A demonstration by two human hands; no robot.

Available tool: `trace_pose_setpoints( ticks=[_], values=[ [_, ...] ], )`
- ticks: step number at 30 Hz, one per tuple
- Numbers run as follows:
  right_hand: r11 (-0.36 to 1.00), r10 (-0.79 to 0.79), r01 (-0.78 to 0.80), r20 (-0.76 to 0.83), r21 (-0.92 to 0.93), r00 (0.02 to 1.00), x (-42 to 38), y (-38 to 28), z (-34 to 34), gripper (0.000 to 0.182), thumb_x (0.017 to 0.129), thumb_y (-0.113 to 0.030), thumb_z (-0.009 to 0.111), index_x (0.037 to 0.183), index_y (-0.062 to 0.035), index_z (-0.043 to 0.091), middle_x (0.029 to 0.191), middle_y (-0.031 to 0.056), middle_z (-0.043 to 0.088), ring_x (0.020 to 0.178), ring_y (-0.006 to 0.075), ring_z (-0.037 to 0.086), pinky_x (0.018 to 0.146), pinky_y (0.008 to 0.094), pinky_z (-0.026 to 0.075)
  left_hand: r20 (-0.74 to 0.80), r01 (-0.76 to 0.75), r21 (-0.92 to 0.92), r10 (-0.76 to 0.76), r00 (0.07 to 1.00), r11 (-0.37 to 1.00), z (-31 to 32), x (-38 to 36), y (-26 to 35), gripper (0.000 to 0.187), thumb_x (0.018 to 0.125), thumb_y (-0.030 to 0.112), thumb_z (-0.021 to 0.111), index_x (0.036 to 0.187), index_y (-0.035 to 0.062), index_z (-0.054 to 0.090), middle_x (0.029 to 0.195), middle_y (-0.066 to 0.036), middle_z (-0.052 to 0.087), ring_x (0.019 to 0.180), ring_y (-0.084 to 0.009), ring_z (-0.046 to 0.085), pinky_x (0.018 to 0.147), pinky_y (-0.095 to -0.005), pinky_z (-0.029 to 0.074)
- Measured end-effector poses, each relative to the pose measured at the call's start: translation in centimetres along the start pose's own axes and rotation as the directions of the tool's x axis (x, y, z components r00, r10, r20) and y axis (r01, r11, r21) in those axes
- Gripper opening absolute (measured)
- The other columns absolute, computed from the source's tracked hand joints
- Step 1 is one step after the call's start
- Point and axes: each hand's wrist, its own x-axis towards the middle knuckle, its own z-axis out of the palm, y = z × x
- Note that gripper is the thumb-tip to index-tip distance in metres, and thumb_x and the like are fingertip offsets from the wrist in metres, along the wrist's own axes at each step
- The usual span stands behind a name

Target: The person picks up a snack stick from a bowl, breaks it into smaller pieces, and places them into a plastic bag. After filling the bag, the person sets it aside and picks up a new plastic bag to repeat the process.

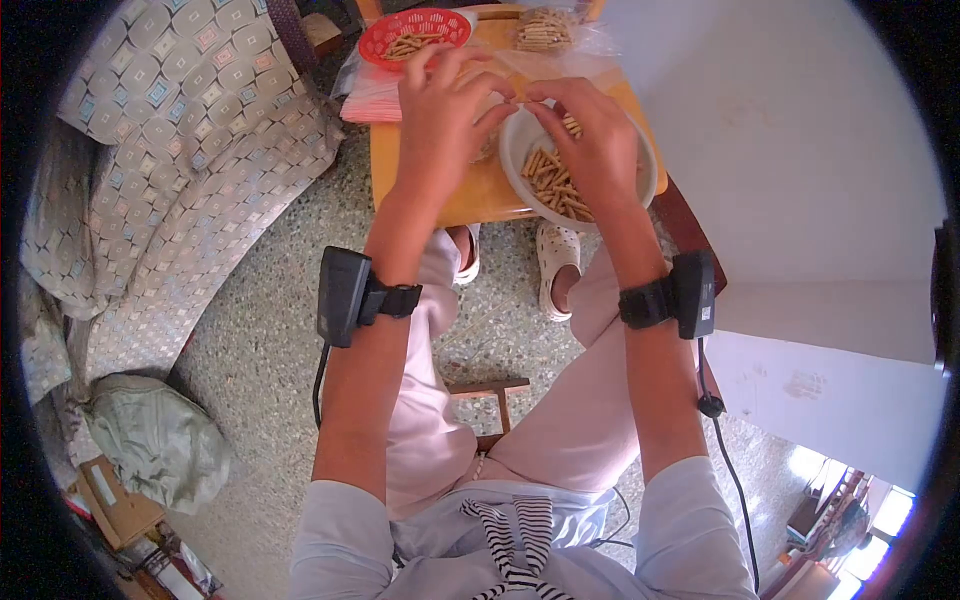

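Both hands are raised over a small wooden table [455,200], fingertips nearly meeting. My left hand [447,115] has thumb and index finger pinched together, the other fingers bent; what it holds is too small to name. My right hand [592,135] also pinches at its fingertips, above a white bowl [648,178] of short brown stick-like pieces [555,185]. Anything between its fingers cannot be made out. Behind my left hand sits a red perforated basket [373,42] with similar pieces [412,44]. A clear bag of pieces [543,32] lies at the back of the table.
Pink-and-white striped material [372,100] lies at the table's left edge. Patterned fabric [200,130] hangs at the left, above a grey-green cloth bundle [155,440]. A white wall [790,150] stands at the right. A small wooden frame [503,400] is between the legs.
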Motion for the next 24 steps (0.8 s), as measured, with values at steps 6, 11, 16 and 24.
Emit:
trace_pose_setpoints(
  ticks=[6,11,16,24],
  values=[
    [0.995,0.029,-0.030,0.004,0.095,1.000,0.1,-0.1,0.1,0.016,0.082,-0.018,0.071,0.094,-0.0099,0.067,0.089,0.0065,0.067,0.071,0.0251,0.064,0.066,0.0371,0.051,-0.046,-0.024,-0.013,0.024,0.999,1.000,-0.1,0.0,0.1,0.018,0.072,0.019,0.078,0.088,0.0169,0.070,0.116,0.002,0.059,0.120,-0.0318,0.041,0.099,-0.0456,0.035],
    [0.979,0.181,-0.180,-0.004,0.099,0.983,0.1,-0.1,-0.2,0.015,0.083,-0.019,0.071,0.095,-0.0091,0.067,0.091,0.0090,0.067,0.071,0.0258,0.064,0.066,0.0376,0.051,-0.087,-0.011,-0.061,0.006,0.996,0.998,0.0,0.2,-0.8,0.018,0.074,0.024,0.077,0.090,0.0168,0.072,0.118,-0.001,0.059,0.119,-0.0309,0.042,0.103,-0.0439,0.033],
    [0.982,0.169,-0.187,0.292,0.032,0.941,-0.7,1.8,0.6,0.022,0.088,-0.027,0.064,0.101,-0.0096,0.066,0.101,0.0115,0.067,0.091,0.0296,0.065,0.079,0.0424,0.050,-0.122,-0.037,-0.125,0.021,0.992,0.991,-0.3,0.5,-0.3,0.016,0.075,0.024,0.077,0.088,0.0175,0.073,0.114,0.000,0.061,0.116,-0.0293,0.043,0.101,-0.0427,0.034],
    [0.905,0.265,-0.035,0.497,-0.424,0.826,-3.0,3.5,0.7,0.025,0.080,-0.023,0.067,0.105,-0.0188,0.069,0.105,0.0102,0.068,0.105,0.0302,0.060,0.092,0.0525,0.041,-0.264,0.098,0.055,-0.080,0.961,0.994,0.3,0.1,-2.7,0.013,0.073,0.025,0.077,0.083,0.0179,0.073,0.107,0.000,0.061,0.112,-0.0298,0.046,0.095,-0.0436,0.038]
  ],
)
